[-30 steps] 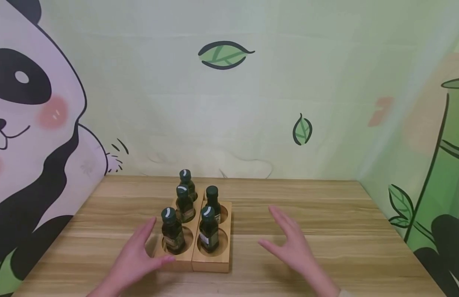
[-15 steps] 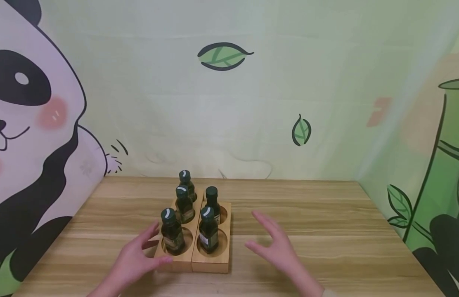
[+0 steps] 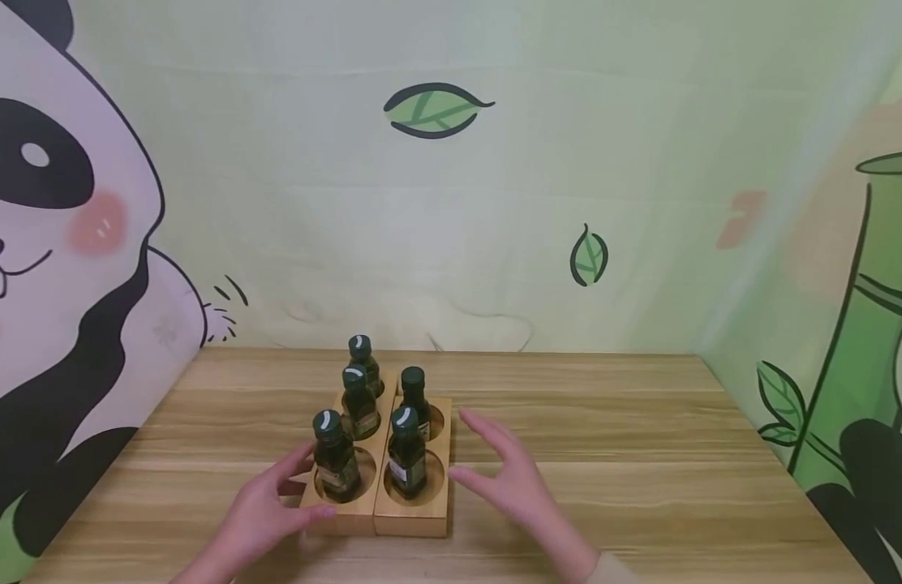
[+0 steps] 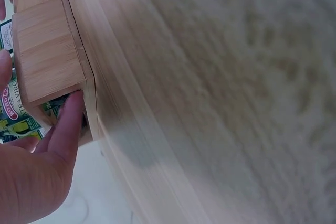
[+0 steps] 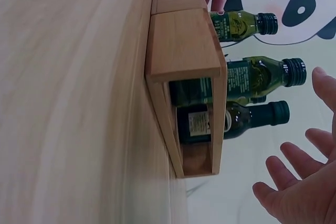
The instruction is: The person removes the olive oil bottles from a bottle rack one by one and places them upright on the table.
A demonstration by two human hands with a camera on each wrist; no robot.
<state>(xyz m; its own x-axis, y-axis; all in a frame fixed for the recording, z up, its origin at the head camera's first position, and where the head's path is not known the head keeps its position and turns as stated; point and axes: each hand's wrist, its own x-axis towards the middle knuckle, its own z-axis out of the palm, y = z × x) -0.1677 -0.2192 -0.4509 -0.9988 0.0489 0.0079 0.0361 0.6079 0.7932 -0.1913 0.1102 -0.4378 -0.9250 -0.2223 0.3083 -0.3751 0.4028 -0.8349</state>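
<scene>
Two wooden bottle racks stand side by side on the table. The left rack [image 3: 341, 524] bears three small dark-green glass bottles with dark caps, the front bottle [image 3: 337, 469] nearest me. In the shorter right rack [image 3: 410, 526] are two more, a front bottle [image 3: 408, 465] and a slimmer rear bottle [image 3: 413, 392]. My left hand [image 3: 257, 511] touches the left rack's near left corner, thumb at the front; in the left wrist view a finger [image 4: 69, 124] reaches its open side. My right hand [image 3: 513, 487], fingers spread, holds nothing beside the right rack.
The wood-grain table [image 3: 626, 454] extends to both sides of the racks. Behind it hangs a pale green backdrop [image 3: 451, 203] printed with a panda, leaves and bamboo.
My right hand has moved left, up close to the right rack. My left hand's fingers have come in against the left rack's side. The racks and bottles stay in place.
</scene>
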